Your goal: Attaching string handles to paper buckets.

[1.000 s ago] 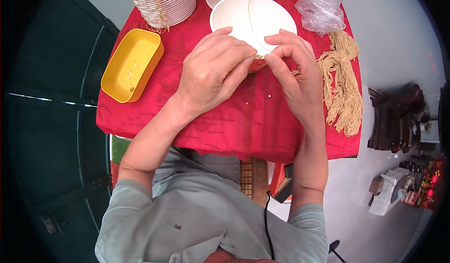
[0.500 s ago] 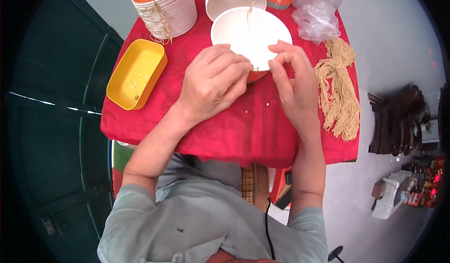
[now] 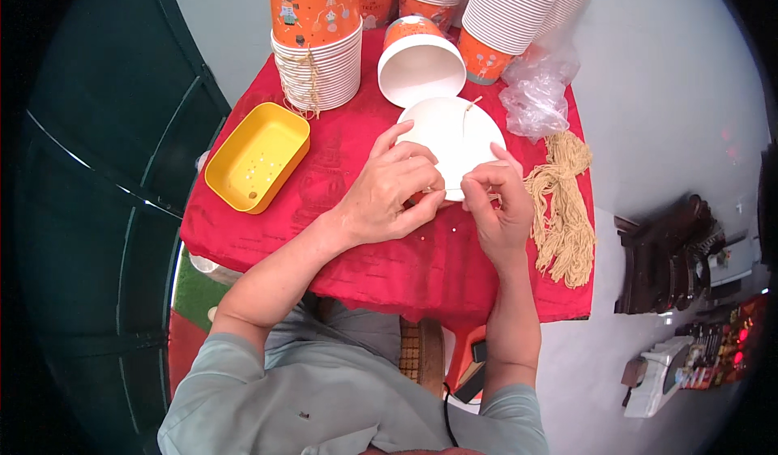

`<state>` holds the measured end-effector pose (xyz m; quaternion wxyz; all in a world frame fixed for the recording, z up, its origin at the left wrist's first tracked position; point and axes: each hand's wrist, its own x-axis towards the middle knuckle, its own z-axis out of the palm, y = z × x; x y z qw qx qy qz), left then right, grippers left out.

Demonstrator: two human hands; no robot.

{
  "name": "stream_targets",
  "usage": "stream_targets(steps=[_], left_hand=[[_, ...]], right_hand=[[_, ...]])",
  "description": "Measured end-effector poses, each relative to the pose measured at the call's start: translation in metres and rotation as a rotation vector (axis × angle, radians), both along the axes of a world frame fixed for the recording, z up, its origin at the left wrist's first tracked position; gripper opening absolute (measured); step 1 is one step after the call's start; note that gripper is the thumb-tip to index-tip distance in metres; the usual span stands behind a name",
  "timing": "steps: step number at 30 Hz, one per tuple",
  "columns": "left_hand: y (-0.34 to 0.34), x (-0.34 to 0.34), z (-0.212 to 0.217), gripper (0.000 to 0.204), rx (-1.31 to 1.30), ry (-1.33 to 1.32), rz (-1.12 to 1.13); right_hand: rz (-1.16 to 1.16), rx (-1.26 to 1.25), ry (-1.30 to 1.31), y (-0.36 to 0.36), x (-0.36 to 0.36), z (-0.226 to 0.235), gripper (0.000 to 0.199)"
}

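A paper bucket [image 3: 442, 131] with a white inside faces me at the middle of the table, and a tan string [image 3: 465, 123] runs over its far rim into it. At the near rim my left hand [image 3: 397, 189] is closed, its thumb and forefinger pinched together. Just right of it, my right hand [image 3: 498, 204] pinches with thumb and forefinger too. A thin piece of string seems to stretch between the two pinches. The bucket's near outer wall is mostly hidden by my hands.
A yellow tray [image 3: 279, 159] with small white bits lies left. Behind it stands a stack of paper buckets [image 3: 320, 78] with strings on it. Another bucket [image 3: 421, 70] lies tipped beyond mine. More stacks [image 3: 515, 5], a plastic bag [image 3: 535, 102] and a tan string bundle [image 3: 563, 220] are right.
The view has shifted, so the table sits lower in the picture. My right thumb and forefinger have come together from apart. My left fingers have lifted and spread somewhat, with the thumb now pinching.
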<state>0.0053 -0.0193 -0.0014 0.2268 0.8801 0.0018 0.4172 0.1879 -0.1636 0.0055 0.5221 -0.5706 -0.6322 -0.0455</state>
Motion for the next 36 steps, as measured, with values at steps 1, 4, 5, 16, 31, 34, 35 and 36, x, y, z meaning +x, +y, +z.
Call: stream_targets(steps=[1,4,5,16,31,34,35,36], left_hand=[[0.003,-0.001,0.000,0.008,-0.017,0.023,-0.015],[0.010,-0.004,0.000,0.009,-0.053,0.042,-0.047],[0.010,-0.004,0.001,0.009,-0.069,0.047,-0.062],[0.006,-0.007,0.004,0.011,-0.527,0.032,-0.255],[0.054,-0.015,0.001,0.045,-1.680,-0.100,-0.438],[0.060,-0.012,-0.009,0.035,-1.616,-0.105,-0.404],[0.060,-0.008,-0.012,0.035,-1.612,-0.103,-0.402],[0.055,-0.001,-0.011,0.033,-1.585,-0.134,-0.253]], right_hand=[[0.084,-0.022,0.170,-0.003,0.001,0.000,0.010],[0.176,-0.042,0.666,-0.013,0.006,0.009,0.009],[0.326,0.042,0.686,-0.011,0.019,0.004,0.009],[0.220,0.094,0.291,-0.004,0.007,0.017,0.050],[-0.029,-0.167,-0.178,0.002,0.005,0.010,0.037],[-0.007,-0.177,-0.184,0.001,0.004,0.011,0.031],[-0.008,-0.179,-0.188,0.001,0.004,0.010,0.029],[-0.009,-0.183,-0.194,0.001,0.005,0.009,0.027]])
